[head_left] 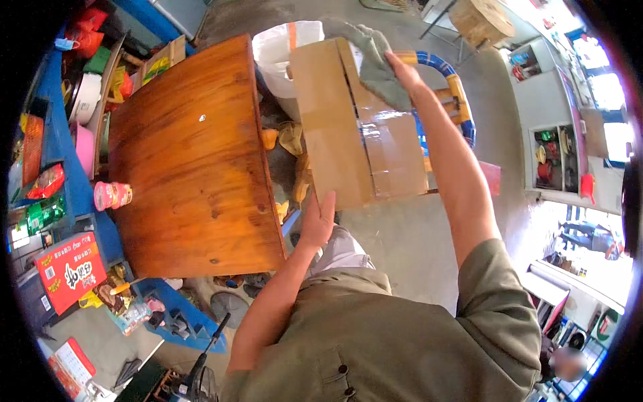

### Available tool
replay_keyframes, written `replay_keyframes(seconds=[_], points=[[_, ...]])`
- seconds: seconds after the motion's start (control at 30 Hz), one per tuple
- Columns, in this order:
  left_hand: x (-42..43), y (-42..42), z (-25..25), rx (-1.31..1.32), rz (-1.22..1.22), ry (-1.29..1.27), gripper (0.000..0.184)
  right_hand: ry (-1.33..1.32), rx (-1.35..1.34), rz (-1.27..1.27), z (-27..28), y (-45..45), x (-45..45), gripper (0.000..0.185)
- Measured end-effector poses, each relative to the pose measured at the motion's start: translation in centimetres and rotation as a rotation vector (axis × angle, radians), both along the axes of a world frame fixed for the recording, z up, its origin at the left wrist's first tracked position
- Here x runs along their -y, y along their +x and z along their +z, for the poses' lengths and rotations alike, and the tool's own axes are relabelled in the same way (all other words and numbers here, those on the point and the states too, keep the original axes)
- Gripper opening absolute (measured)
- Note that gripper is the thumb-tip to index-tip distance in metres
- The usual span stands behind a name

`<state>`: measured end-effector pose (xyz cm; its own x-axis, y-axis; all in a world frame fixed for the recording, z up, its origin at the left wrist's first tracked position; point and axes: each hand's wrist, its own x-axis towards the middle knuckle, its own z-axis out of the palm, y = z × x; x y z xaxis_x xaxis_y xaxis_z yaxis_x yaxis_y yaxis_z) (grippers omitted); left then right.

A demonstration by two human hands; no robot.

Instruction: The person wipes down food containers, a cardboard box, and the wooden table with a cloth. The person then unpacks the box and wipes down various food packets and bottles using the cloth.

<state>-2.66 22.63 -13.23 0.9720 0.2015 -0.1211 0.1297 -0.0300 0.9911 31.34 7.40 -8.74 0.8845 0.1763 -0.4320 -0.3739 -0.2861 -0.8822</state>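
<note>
A taped cardboard box (333,127) is in front of me, to the right of the wooden table. My left hand (318,222) grips its near left corner, with the thumb on the cardboard and the other fingers partly hidden. Bunched in my right hand (404,74) is a grey-green cloth (375,59), which lies against the far right part of the box. Clear tape (388,124) shines across the top of the box. Behind the box, partly covered by it, is a bamboo chair (462,94) with blue wrapping.
A brown wooden table (194,161) fills the left, with a pink cup (112,195) at its edge. A white-lined bin (278,53) stands behind the box. Blue shelving with packages runs along the far left. A round wooden block (481,25) stands at the back.
</note>
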Motion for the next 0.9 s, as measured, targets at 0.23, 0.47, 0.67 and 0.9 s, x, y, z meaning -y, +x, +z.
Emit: replay_keyframes(seconds=[0.23, 0.47, 0.67, 0.9], points=[[-0.3, 0.4, 0.3, 0.002, -0.009, 0.058, 0.046, 0.244, -0.153, -0.185, -7.5, -18.9, 10.3, 0.045], [0.0, 0.2, 1.2, 0.018, 0.004, 0.042, 0.059, 0.539, 0.09, -0.729, -3.8, -31.1, -1.0, 0.059], [-2.4, 1.3, -0.1, -0.004, -0.146, -0.038, 0.062, 1.17, -0.394, -0.871, -3.2, -34.8, -12.0, 0.052], [-1.9, 0.9, 0.5, -0.137, -0.031, 0.432, 0.061, 1.24, -0.309, -0.758, -0.3, -32.4, -8.2, 0.05]])
